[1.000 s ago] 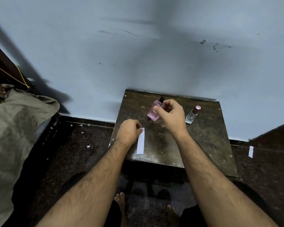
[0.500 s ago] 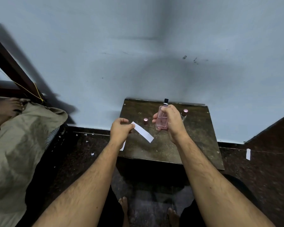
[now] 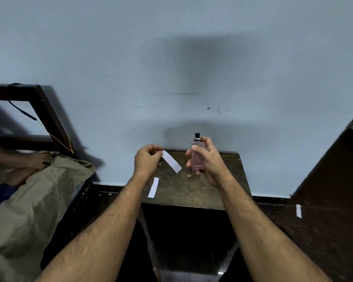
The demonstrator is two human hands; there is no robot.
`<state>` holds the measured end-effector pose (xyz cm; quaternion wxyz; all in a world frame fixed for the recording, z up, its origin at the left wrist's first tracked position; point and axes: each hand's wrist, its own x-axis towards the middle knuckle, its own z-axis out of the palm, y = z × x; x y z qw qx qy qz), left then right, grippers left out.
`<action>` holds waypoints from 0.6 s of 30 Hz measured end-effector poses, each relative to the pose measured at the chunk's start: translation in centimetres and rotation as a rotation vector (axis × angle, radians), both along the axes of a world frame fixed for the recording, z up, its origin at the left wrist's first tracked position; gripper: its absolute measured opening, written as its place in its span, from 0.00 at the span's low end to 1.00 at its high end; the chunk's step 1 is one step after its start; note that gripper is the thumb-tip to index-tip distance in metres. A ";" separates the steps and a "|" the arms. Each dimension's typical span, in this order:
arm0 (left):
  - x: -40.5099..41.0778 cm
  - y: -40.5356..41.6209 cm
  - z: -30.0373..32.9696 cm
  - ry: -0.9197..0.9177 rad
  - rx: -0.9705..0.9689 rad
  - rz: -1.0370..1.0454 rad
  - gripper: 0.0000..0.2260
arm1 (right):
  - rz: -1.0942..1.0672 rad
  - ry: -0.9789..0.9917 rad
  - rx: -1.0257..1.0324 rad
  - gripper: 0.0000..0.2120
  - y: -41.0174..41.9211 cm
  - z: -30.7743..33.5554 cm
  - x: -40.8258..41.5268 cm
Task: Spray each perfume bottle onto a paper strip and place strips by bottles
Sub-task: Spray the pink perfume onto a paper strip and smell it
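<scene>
My right hand (image 3: 209, 161) grips a pink perfume bottle (image 3: 198, 157) upright above the small dark wooden table (image 3: 192, 190), its black spray nozzle uncovered at the top. My left hand (image 3: 147, 160) pinches one end of a white paper strip (image 3: 172, 161), which slants down toward the bottle and ends just left of it. A second white strip (image 3: 153, 187) lies flat on the table's left edge. The second bottle and the loose cap are hidden behind my right hand.
A pale blue wall rises right behind the table. At the left is a bed with a beige cover (image 3: 29, 210), a dark wooden frame (image 3: 47, 115) and another person's bare foot (image 3: 39, 159). One paper strip (image 3: 298, 211) lies on the dark floor at right.
Both hands have risen from the table: the right with the uncapped pink bottle, the left with a strip. The camera tilted upward, showing more wall. The other strip stayed on the table.
</scene>
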<state>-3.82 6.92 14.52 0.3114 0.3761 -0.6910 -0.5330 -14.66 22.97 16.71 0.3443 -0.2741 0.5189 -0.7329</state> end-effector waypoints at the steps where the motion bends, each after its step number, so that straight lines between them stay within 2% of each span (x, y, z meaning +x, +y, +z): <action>1: 0.2 0.3 0.9 0.011 -0.014 -0.003 0.05 | 0.014 -0.030 -0.037 0.12 0.4 0.6 0.4; 7: 1.9 2.0 4.9 0.074 -0.061 -0.028 0.04 | 0.134 -0.186 -0.236 0.15 3.2 3.9 2.2; 14: 3.4 2.6 8.0 0.163 -0.088 -0.039 0.04 | 0.220 -0.207 -0.355 0.20 4.4 6.4 3.6; 18: 3.6 2.8 9.1 0.191 -0.108 -0.029 0.05 | 0.290 -0.250 -0.434 0.29 4.7 7.4 4.1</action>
